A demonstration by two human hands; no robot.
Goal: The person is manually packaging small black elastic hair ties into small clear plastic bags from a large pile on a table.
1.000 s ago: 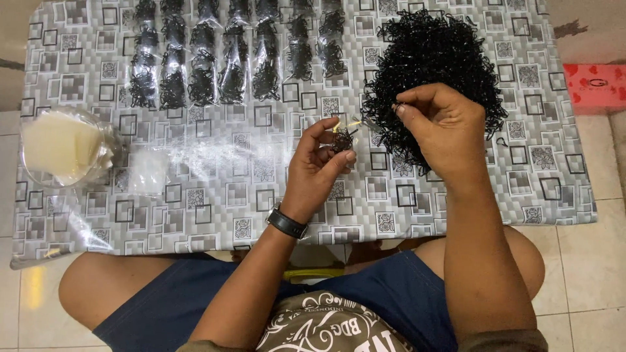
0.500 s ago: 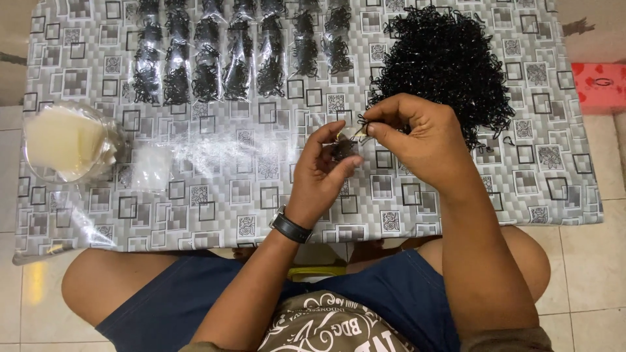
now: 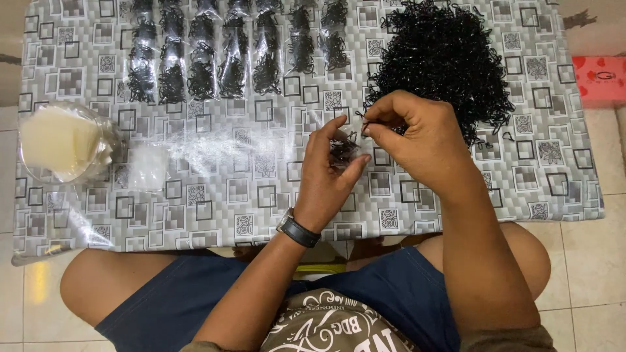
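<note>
My left hand (image 3: 330,176) pinches a small clear bag holding a clump of black elastic bands (image 3: 343,149) above the middle of the table. My right hand (image 3: 412,133) sits just right of it, fingertips pinched on a few black bands at the bag's mouth. A large loose heap of black bands (image 3: 443,55) lies on the table right behind my right hand. A black watch is on my left wrist.
A row of several filled clear bags of black bands (image 3: 231,52) lies along the far edge. A clear bag of pale sheets (image 3: 62,140) sits at the left, small empty bags (image 3: 149,168) beside it. The patterned grey table (image 3: 215,202) reaches my knees; a red box (image 3: 603,79) stands at the right.
My right hand came from the heap over to my left hand, carrying a few bands. It now presses them at the small bag's mouth. My left hand shifted slightly.
</note>
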